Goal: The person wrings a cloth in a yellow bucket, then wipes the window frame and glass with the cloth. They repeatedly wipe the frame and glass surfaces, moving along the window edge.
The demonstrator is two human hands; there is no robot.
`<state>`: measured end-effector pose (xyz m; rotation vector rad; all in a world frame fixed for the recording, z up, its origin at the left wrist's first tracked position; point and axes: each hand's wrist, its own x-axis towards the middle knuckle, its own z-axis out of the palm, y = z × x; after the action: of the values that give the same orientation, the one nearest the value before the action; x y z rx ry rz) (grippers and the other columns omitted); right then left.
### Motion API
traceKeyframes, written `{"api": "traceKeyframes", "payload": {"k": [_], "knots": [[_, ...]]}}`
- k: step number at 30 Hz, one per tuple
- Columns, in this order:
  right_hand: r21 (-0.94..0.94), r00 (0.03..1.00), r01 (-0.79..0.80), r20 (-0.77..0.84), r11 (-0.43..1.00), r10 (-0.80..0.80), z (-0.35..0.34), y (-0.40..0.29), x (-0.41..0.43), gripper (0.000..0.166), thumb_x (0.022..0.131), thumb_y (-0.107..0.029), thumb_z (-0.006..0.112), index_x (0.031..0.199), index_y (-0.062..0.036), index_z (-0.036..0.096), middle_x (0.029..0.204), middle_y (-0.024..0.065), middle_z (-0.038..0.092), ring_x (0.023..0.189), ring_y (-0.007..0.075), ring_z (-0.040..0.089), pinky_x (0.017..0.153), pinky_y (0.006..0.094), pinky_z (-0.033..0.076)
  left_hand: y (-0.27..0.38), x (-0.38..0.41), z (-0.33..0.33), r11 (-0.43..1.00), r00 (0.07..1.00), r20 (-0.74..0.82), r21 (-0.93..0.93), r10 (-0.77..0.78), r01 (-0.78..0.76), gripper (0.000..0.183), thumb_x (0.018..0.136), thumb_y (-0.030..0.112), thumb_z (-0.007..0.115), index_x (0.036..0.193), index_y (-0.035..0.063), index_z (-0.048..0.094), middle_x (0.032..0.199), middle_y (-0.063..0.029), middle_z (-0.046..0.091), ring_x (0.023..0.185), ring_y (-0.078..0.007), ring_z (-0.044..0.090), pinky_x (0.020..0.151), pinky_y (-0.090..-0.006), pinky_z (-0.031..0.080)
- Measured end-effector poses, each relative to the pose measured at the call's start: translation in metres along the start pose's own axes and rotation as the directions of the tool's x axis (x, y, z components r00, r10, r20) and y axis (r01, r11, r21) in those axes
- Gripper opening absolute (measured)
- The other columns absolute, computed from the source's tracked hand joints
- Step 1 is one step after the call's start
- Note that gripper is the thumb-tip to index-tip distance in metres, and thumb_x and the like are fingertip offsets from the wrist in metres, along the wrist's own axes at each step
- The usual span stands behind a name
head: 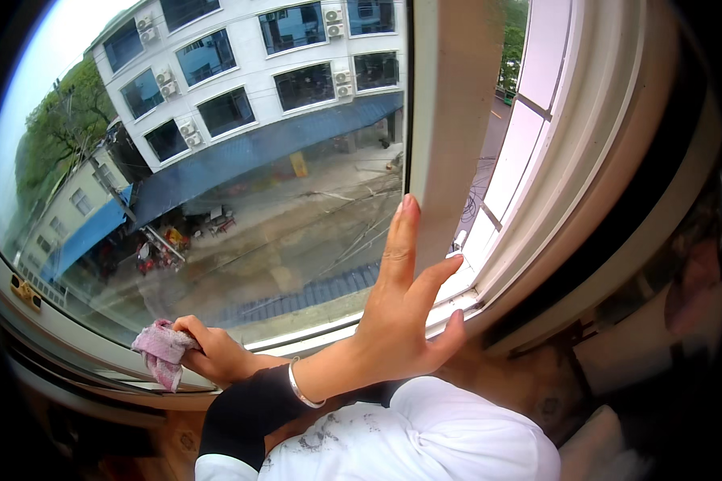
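Note:
My arms are crossed before a large window pane [265,240]. My left hand [403,294], with a silver bangle [301,385] at its wrist, reaches up to the right over the other arm. Its fingers are spread near the upright window frame [451,120] and hold nothing; whether the fingertips touch the frame or glass I cannot tell. My right hand [217,355] is at the lower left, gripping a bunched pink and white cloth [164,355] by the pane's lower edge. Part of my right forearm is hidden behind the left one.
A yellowish fitting [25,293] sits on the frame at the far left. Right of the upright frame is a gap with white tiled wall [511,156] outside. Beyond the glass are a white building [259,66], a blue awning [265,150] and a street below. A patterned floor [541,385] shows indoors.

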<state>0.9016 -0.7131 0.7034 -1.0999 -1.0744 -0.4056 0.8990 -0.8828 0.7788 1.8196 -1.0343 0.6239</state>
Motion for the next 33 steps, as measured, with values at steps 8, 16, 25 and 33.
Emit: {"api": "traceKeyframes", "payload": {"k": [8,16,25,33], "knots": [[-0.028,0.999,-0.044,0.002,0.999,0.044,-0.016,-0.011,0.004,0.036,0.087,-0.005,0.058,0.121,0.0011,0.053,0.102,0.0136,0.065,0.093,0.0207,0.062,0.082,0.0313,0.049,0.005,0.033,0.016,0.992,0.991,0.103,-0.096,0.086,-0.076,0.029,0.071,0.005,0.061,0.097,-0.0065,0.057,0.148,-0.0407,0.008,0.138,-0.0552,0.013,0.111,-0.0486,0.026],[-0.06,0.985,-0.17,0.033,0.984,0.172,-0.022,-0.011,0.003,0.038,0.086,-0.007,0.06,0.122,0.0005,0.053,0.101,0.0147,0.065,0.091,0.0223,0.062,0.081,0.0321,0.049,-0.009,0.055,0.026,0.986,0.982,0.12,-0.097,0.146,-0.135,0.026,0.068,0.006,0.063,0.089,-0.007,0.054,0.147,-0.0423,0.001,0.138,-0.0557,0.008,0.112,-0.0455,0.027],[0.236,0.961,-0.247,-0.07,0.94,0.269,0.031,-0.005,0.014,0.027,0.085,-0.003,0.059,0.112,0.0001,0.057,0.093,0.0057,0.063,0.079,0.0124,0.058,0.073,0.0258,0.046,-0.032,0.041,0.043,0.971,0.969,0.245,-0.237,0.029,0.031,0.039,0.06,0.007,0.063,0.097,-0.0053,0.058,0.142,-0.0418,0.02,0.112,-0.0539,0.046,0.088,-0.0455,0.046],[0.507,0.974,-0.227,0.109,0.832,0.199,0.076,-0.03,0.113,0.028,0.091,-0.001,0.047,0.118,0.0025,0.053,0.1,0.0084,0.063,0.088,0.0129,0.056,0.08,0.026,0.045,0.023,-0.089,-0.092,0.914,0.96,-0.163,0.375,0.227,-0.153,0.037,0.071,-0.009,0.056,0.107,-0.0035,0.056,0.13,-0.0295,0.046,0.094,-0.0414,0.055,0.084,-0.0446,0.046]]}}
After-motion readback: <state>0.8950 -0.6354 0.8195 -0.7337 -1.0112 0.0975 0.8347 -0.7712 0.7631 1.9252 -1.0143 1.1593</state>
